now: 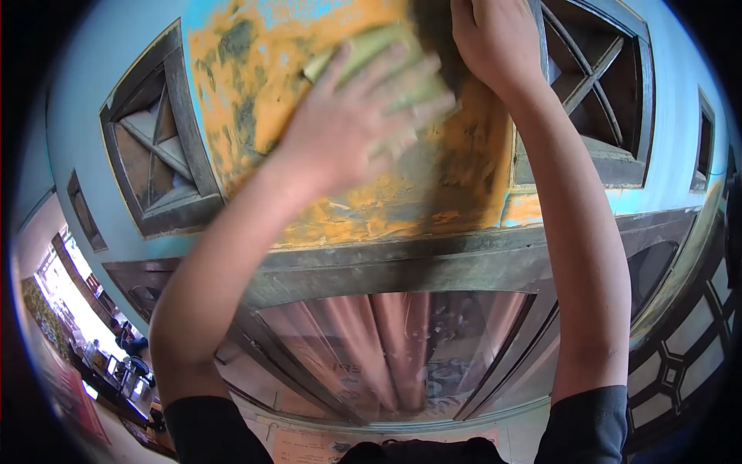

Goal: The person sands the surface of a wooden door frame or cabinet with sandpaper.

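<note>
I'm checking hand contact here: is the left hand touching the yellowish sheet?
Touching. The head view shows the left hand laid over the yellowish sheet, its spread fingers lying across the sheet's face, though motion blurs them.

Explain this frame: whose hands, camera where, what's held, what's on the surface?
One picture, from a camera worn on a person's head, looking forward and down. No machine: those are the wearer's bare hands. The left hand, blurred, is spread over a yellowish flat pad against the wall; I can't tell its material. The right hand is raised at the top edge, its fingertips unclear. The wall patch is orange with dark blotches, between two windows with crossed bars.
</note>
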{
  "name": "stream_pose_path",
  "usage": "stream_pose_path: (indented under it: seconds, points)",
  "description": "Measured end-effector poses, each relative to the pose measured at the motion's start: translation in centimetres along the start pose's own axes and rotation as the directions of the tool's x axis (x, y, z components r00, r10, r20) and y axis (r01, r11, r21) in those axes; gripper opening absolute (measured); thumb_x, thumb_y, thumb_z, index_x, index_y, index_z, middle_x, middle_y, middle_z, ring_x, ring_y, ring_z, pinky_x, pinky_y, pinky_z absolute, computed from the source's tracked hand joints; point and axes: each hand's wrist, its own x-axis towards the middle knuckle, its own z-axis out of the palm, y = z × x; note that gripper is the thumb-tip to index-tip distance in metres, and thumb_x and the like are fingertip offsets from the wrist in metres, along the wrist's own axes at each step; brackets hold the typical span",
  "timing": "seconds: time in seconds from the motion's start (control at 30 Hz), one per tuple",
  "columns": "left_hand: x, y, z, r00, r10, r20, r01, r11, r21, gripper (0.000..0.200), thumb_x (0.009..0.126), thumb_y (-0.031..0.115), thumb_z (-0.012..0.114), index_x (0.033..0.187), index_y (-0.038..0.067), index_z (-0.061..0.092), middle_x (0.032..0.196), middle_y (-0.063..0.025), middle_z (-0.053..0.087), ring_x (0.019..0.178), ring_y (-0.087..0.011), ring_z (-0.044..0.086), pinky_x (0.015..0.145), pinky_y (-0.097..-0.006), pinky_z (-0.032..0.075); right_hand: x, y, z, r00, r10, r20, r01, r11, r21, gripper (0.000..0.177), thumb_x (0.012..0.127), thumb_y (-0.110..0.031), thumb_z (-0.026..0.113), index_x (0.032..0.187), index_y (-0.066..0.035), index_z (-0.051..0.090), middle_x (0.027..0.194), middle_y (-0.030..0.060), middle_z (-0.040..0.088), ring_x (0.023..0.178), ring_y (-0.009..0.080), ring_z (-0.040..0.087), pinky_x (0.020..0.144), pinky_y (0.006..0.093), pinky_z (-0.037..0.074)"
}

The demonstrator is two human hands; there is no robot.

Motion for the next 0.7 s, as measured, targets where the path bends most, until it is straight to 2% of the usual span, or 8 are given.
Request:
stream_pose_path:
  seconds: [0.07, 0.13, 0.23, 0.27, 0.33, 0.5, 0.67, 0.7]
  points:
    - [2.7, -5.2, 0.3, 0.994, -0.100, -0.047, 0.106, 0.984, 0.141, 0.050, 0.102, 0.039, 0.052, 0.149, 0.024, 0.054, 0.160, -0.0095, 0.044, 0.154, -0.0323, 0.031, 0.125, -0.0648, 0.013, -0.2, 0.3, 0.3, 1.000, -0.013, -0.025, 0.012, 1.000, -0.029, 0.042, 0.101, -0.007, 0.043, 0.142, -0.005, 0.051, 0.143, 0.0213, 0.057, 0.141, 0.0416, 0.046, 0.120, 0.0533, 0.032]
    - [7.7, -8.1, -2.6, 0.877, -0.475, 0.070, 0.449, 0.864, 0.226, 0.055, 0.111, 0.024, 0.032, 0.165, 0.015, 0.022, 0.174, -0.0091, 0.011, 0.160, -0.0273, 0.006, 0.131, -0.0437, 0.002, -0.2, 0.4, 0.3, 1.000, -0.010, -0.025, 0.009, 1.000, -0.030, 0.044, 0.101, -0.006, 0.042, 0.145, -0.006, 0.049, 0.142, 0.0220, 0.057, 0.140, 0.0418, 0.046, 0.120, 0.0534, 0.033]
    - [8.9, -4.8, -3.1, 0.857, -0.513, 0.048, 0.487, 0.836, 0.253, 0.056, 0.111, 0.027, 0.031, 0.165, 0.016, 0.020, 0.174, -0.0087, 0.010, 0.160, -0.0270, 0.005, 0.131, -0.0440, 0.002, -0.3, 0.3, -0.2, 1.000, 0.024, -0.013, -0.024, 1.000, 0.019, 0.046, 0.101, -0.005, 0.042, 0.147, -0.005, 0.047, 0.140, 0.0234, 0.057, 0.140, 0.0421, 0.047, 0.119, 0.0528, 0.034]
    - [7.5, -6.2, 0.4, 0.897, -0.430, 0.102, 0.427, 0.903, 0.052, 0.048, 0.101, 0.042, 0.053, 0.147, 0.027, 0.056, 0.154, -0.0079, 0.050, 0.152, -0.0279, 0.034, 0.123, -0.0653, 0.016, -0.4, 0.3, -0.4, 0.999, 0.037, -0.019, -0.036, 0.998, 0.043, 0.047, 0.100, -0.005, 0.042, 0.147, -0.005, 0.046, 0.140, 0.0240, 0.057, 0.139, 0.0421, 0.047, 0.119, 0.0524, 0.035]
    - [4.9, 0.4, 1.1, 0.991, -0.131, 0.040, 0.118, 0.966, 0.231, 0.050, 0.101, 0.039, 0.054, 0.148, 0.021, 0.055, 0.160, -0.0125, 0.043, 0.155, -0.0318, 0.028, 0.125, -0.0645, 0.013, -0.5, -0.3, -1.1, 0.994, 0.107, -0.033, -0.103, 0.988, 0.115, 0.048, 0.100, -0.004, 0.044, 0.148, -0.005, 0.045, 0.138, 0.0249, 0.058, 0.137, 0.0419, 0.050, 0.118, 0.0512, 0.036]
    - [2.7, 3.8, 0.7, 0.993, -0.074, 0.087, 0.076, 0.997, -0.017, 0.049, 0.101, 0.040, 0.053, 0.147, 0.023, 0.056, 0.160, -0.0072, 0.044, 0.155, -0.0298, 0.027, 0.124, -0.0660, 0.013, -0.4, -0.4, -1.2, 0.956, 0.290, -0.035, -0.244, 0.858, 0.452, 0.048, 0.101, -0.005, 0.049, 0.148, -0.003, 0.044, 0.136, 0.0253, 0.061, 0.130, 0.0405, 0.058, 0.115, 0.0470, 0.040]
    - [6.0, -8.3, -0.5, 0.968, -0.237, -0.081, 0.250, 0.939, 0.238, 0.047, 0.106, 0.040, 0.047, 0.148, 0.019, 0.055, 0.160, -0.0089, 0.045, 0.155, -0.0318, 0.029, 0.128, -0.0584, 0.010, -0.7, -0.3, -2.5, 0.975, 0.211, 0.069, -0.220, 0.956, 0.195, 0.050, 0.098, -0.011, 0.055, 0.147, -0.004, 0.046, 0.139, 0.0238, 0.059, 0.137, 0.0404, 0.052, 0.121, 0.0513, 0.031]
    - [7.7, -8.2, -3.4, 0.918, -0.397, 0.003, 0.385, 0.893, 0.232, 0.051, 0.109, 0.034, 0.038, 0.157, 0.018, 0.037, 0.167, -0.0084, 0.027, 0.158, -0.0291, 0.017, 0.129, -0.0513, 0.005, -1.0, -0.2, -2.3, 0.981, 0.184, 0.064, -0.192, 0.972, 0.137, 0.051, 0.097, -0.012, 0.056, 0.146, -0.004, 0.047, 0.140, 0.0233, 0.058, 0.139, 0.0404, 0.049, 0.122, 0.0520, 0.029]
